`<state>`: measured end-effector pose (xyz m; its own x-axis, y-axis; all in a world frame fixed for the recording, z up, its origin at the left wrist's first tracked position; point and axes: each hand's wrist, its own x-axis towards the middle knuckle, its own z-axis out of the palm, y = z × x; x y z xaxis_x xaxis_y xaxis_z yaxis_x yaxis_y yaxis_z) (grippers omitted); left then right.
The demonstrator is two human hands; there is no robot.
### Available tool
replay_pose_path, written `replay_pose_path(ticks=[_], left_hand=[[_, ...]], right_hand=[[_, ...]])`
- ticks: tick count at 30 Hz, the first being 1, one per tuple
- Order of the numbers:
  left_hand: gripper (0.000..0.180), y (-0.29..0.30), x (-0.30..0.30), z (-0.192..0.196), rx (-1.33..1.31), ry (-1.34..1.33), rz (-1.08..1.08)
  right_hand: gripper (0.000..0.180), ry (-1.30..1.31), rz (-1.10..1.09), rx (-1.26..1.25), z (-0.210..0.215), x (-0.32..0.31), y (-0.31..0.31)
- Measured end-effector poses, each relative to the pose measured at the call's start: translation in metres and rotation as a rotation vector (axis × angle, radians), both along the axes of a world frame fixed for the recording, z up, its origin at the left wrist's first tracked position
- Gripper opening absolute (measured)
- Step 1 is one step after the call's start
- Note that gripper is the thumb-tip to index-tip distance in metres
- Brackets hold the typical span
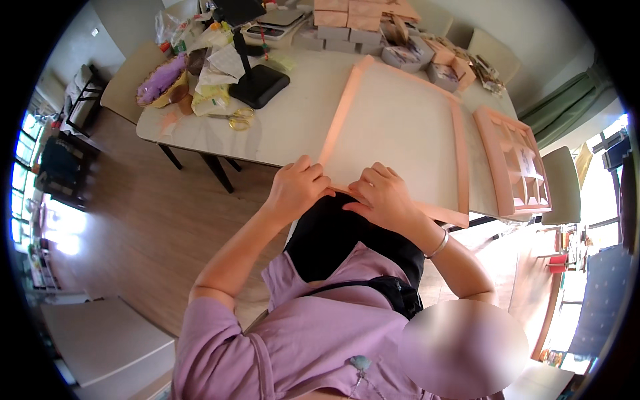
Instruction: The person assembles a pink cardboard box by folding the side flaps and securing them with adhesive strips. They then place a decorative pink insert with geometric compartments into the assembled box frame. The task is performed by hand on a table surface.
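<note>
A peach-coloured strip, apparently card, forms a large four-sided frame [461, 157] on the white table, with table surface showing inside it. At its near left corner, by the table's front edge, my left hand [299, 188] is closed with bent fingers on the strip. Close beside it, my right hand [383, 195] pinches the near side of the same frame, thumb toward me. The fingers hide the corner itself. To the right of the frame lies a pink compartment box [489, 163] with several dividers.
Gold-handled scissors [241, 119] lie on the table [287, 127] at left, near a black stand [259, 87] and a basket of purple filler [162, 80]. Stacked pink and grey boxes [350, 23] fill the back. Chairs [563, 183] stand around the table.
</note>
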<state>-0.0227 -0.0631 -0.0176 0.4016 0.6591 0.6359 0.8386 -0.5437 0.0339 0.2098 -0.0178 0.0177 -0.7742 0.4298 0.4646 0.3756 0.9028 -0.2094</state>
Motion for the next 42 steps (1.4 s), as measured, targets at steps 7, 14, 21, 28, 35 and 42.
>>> replay_pose_path(ticks=[7,14,21,28,35,42], left_hand=[[0.024,0.008,0.017,0.011,0.026,0.009,-0.100],[0.022,0.023,0.027,0.000,-0.150,-0.137,-0.302],[0.022,0.021,-0.016,0.014,-0.187,-0.161,-0.210],[0.020,0.031,0.013,0.007,-0.072,0.069,-0.194],[0.017,0.034,0.085,-0.019,0.105,0.094,-0.301],[0.018,0.033,0.088,-0.016,0.076,0.071,-0.424]], right_hand=[[0.006,-0.082,-0.080,-0.099,-0.024,0.011,0.002],[0.015,0.094,-0.068,-0.296,-0.012,0.023,0.008],[0.018,-0.024,-0.294,0.084,0.000,0.124,-0.013],[0.009,-0.042,-0.294,-0.024,-0.018,0.137,-0.012],[0.009,0.013,-0.219,-0.125,-0.005,0.142,-0.018],[0.031,0.130,-1.225,0.246,0.018,0.274,0.029]])
